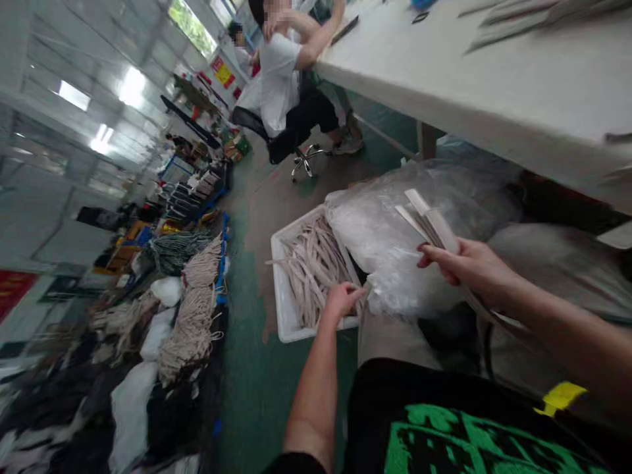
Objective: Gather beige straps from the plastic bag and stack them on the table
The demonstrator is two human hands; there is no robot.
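Observation:
My right hand (457, 263) is closed round a bundle of flat, pale fabric strips (429, 220). Their ends stick up past my fingers, and more length trails down beneath my forearm. My left hand (344, 300) is over the near right rim of a white plastic bin (282, 309), fingers stretched toward a clear plastic bag (395, 263). It appears to hold nothing, though blur hides the fingertips. Inside the bin lies a loose tangle of similar beige strips (311, 257). Whether my left fingers touch the bag I cannot tell.
A pale worktable (469, 85) stands at upper right, with grey strips (523, 16) on it. Beyond the bin, a person in a white shirt (279, 82) sits on a wheeled chair (284, 145). Bundled cords (190, 329) line the green floor (247, 368) on the left.

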